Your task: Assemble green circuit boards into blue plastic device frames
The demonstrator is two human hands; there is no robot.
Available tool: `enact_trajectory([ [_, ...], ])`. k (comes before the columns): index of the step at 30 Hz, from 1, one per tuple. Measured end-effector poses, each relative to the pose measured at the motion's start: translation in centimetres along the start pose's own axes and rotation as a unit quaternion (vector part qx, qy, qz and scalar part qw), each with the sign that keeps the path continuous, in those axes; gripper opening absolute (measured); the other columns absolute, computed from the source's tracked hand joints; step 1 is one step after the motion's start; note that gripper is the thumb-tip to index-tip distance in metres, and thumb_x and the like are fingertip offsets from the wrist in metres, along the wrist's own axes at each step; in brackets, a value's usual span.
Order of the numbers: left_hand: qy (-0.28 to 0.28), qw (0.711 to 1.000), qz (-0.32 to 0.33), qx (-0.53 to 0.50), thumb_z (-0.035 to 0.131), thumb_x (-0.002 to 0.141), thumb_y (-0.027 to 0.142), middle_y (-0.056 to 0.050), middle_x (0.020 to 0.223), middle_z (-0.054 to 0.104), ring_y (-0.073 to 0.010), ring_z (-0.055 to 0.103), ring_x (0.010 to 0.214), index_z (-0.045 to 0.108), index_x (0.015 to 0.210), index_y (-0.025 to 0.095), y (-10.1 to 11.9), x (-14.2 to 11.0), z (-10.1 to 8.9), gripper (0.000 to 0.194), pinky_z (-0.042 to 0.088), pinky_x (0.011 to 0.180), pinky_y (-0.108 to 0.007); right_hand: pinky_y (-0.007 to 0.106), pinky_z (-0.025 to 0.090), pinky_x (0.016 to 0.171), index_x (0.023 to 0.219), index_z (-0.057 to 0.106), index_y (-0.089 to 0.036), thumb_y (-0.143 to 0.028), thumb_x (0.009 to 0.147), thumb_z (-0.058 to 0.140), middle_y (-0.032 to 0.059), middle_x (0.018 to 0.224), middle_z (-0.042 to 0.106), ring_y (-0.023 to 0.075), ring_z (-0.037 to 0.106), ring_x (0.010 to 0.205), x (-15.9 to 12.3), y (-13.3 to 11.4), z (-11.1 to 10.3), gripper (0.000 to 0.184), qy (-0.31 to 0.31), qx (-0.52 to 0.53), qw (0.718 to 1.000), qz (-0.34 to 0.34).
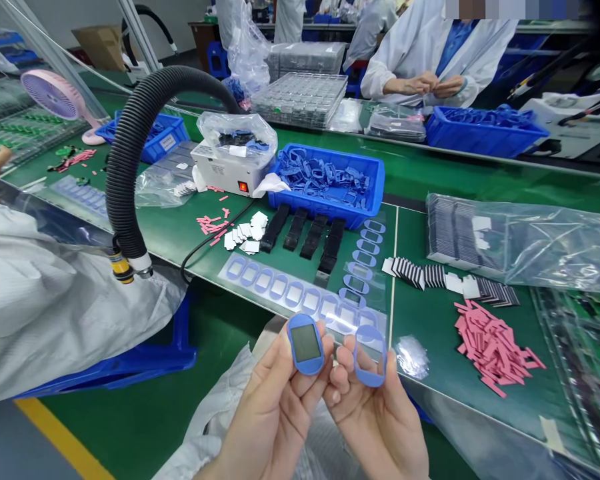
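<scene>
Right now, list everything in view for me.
crate: one, blue, mid-bench, full of blue frames
strips: four, black, below the crate
slips: one pile, pink, right
paper pieces: one pile, white, left of the strips
bag: one, clear, right, holding dark stacks
switch box: one, white, left of the crate
hose: one, black, arching left
fan: one, pink, far left
co-worker: one, white coat, across the bench
dark-windowed frame: one, blue, in left hand
open frame: one, blue, in right hand
left hand: one, bare, lower middle
right hand: one, bare, lower middle

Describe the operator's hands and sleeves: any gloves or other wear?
The left hand and right hand are bare: no gloves, and no ring shows. A loose, crinkled white sleeve of thin, slightly glossy material covers the arm; no marking is visible on it.
</scene>
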State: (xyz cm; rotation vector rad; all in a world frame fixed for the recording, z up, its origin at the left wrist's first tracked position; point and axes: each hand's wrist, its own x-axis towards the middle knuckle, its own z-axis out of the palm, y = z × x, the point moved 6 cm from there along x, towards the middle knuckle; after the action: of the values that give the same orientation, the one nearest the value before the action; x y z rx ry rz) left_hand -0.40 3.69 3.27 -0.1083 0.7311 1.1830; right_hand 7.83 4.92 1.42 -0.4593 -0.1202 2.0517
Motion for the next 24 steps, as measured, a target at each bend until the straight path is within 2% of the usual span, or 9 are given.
enact_trajectory([
  [8, 0.014, 1.0, 0.018, -0.016, 0.045, 0.097, 0.024, -0.007, 0.091, 0.08, -0.0119, 0.074, 0.087, 0.075, 0.096, 0.013, 0.3, -0.3, 0.6, 0.032, 0.056, 0.08, -0.018, 0.018, 0.059, 0.07, 0.096, 0.075, -0.028, -0.049, 0.083, 0.063, 0.0027, 0.094, 0.077, 0.0127, 0.074, 0.079, -0.2, -0.6, -0.2, 0.027, 0.017, -0.097, 0.993, -0.066],
  [11, 0.016, 0.999, 0.028, -0.003, 0.048, 0.096, 0.025, -0.006, 0.093, 0.08, -0.0118, 0.073, 0.089, 0.076, 0.096, 0.015, 0.4, -0.1, 0.3, 0.03, 0.055, 0.083, -0.018, 0.017, 0.059, 0.071, 0.099, 0.074, -0.029, -0.05, 0.084, 0.062, 0.0035, 0.096, 0.077, 0.0141, 0.074, 0.083, -0.5, -1.1, -0.4, 0.028, 0.025, -0.169, 0.98, -0.102],
  [13, 0.026, 0.998, 0.05, 0.013, 0.056, 0.092, 0.028, -0.004, 0.097, 0.08, -0.0129, 0.072, 0.094, 0.076, 0.098, 0.019, 0.5, 0.2, -0.1, 0.023, 0.054, 0.086, -0.018, 0.02, 0.06, 0.073, 0.1, 0.073, -0.03, -0.05, 0.083, 0.062, 0.0044, 0.096, 0.077, 0.0167, 0.074, 0.084, -0.8, -2.1, -0.6, 0.029, 0.042, -0.253, 0.954, -0.154],
  [15, 0.043, 0.994, 0.086, 0.043, 0.066, 0.084, 0.036, -0.002, 0.102, 0.079, -0.0153, 0.07, 0.102, 0.076, 0.099, 0.022, 0.7, 0.5, -0.8, 0.023, 0.052, 0.092, -0.02, 0.024, 0.06, 0.077, 0.104, 0.072, -0.031, -0.046, 0.083, 0.065, 0.0037, 0.097, 0.077, 0.019, 0.074, 0.086, -1.4, -3.4, -0.7, 0.027, 0.077, -0.36, 0.902, -0.228],
  [16, 0.051, 0.991, 0.102, 0.063, 0.069, 0.08, 0.04, -0.002, 0.104, 0.078, -0.017, 0.068, 0.107, 0.076, 0.1, 0.023, 0.8, 0.7, -1.1, 0.027, 0.05, 0.096, -0.022, 0.025, 0.06, 0.079, 0.107, 0.071, -0.031, -0.042, 0.082, 0.067, 0.0029, 0.098, 0.076, 0.0196, 0.074, 0.088, -1.7, -4.0, -0.5, 0.027, 0.1, -0.425, 0.86, -0.262],
  [18, 0.066, 0.983, 0.129, 0.11, 0.072, 0.075, 0.046, -0.003, 0.107, 0.077, -0.0214, 0.064, 0.113, 0.076, 0.101, 0.024, 0.8, 0.8, -1.7, 0.034, 0.045, 0.103, -0.029, 0.026, 0.06, 0.081, 0.112, 0.069, -0.033, -0.033, 0.081, 0.071, 0.0011, 0.103, 0.075, 0.0204, 0.073, 0.091, -2.1, -4.5, 0.3, 0.031, 0.127, -0.56, 0.759, -0.307],
  [20, 0.078, 0.973, 0.154, 0.154, 0.072, 0.073, 0.049, -0.005, 0.107, 0.077, -0.0257, 0.063, 0.115, 0.077, 0.099, 0.025, 0.9, 0.8, -2.2, 0.036, 0.043, 0.105, -0.037, 0.025, 0.061, 0.078, 0.117, 0.065, -0.034, -0.029, 0.08, 0.071, 0.0, 0.107, 0.073, 0.0203, 0.073, 0.091, -2.0, -4.2, 1.6, 0.038, 0.113, -0.656, 0.666, -0.337],
  [22, 0.083, 0.96, 0.189, 0.188, 0.073, 0.072, 0.049, -0.006, 0.107, 0.077, -0.0285, 0.063, 0.113, 0.078, 0.095, 0.025, 1.1, 0.7, -2.4, 0.034, 0.044, 0.104, -0.041, 0.025, 0.062, 0.076, 0.123, 0.06, -0.036, -0.028, 0.082, 0.069, -0.0008, 0.111, 0.072, 0.0194, 0.074, 0.087, -1.9, -3.3, 3.1, 0.043, 0.073, -0.695, 0.614, -0.368],
  [24, 0.076, 0.947, 0.229, 0.212, 0.074, 0.071, 0.048, -0.007, 0.108, 0.077, -0.0298, 0.064, 0.111, 0.079, 0.091, 0.024, 1.4, 0.6, -2.3, 0.031, 0.048, 0.1, -0.041, 0.025, 0.062, 0.074, 0.128, 0.056, -0.036, -0.027, 0.085, 0.066, -0.0006, 0.113, 0.071, 0.0187, 0.074, 0.084, -1.7, -2.6, 4.0, 0.044, 0.056, -0.703, 0.592, -0.39],
])
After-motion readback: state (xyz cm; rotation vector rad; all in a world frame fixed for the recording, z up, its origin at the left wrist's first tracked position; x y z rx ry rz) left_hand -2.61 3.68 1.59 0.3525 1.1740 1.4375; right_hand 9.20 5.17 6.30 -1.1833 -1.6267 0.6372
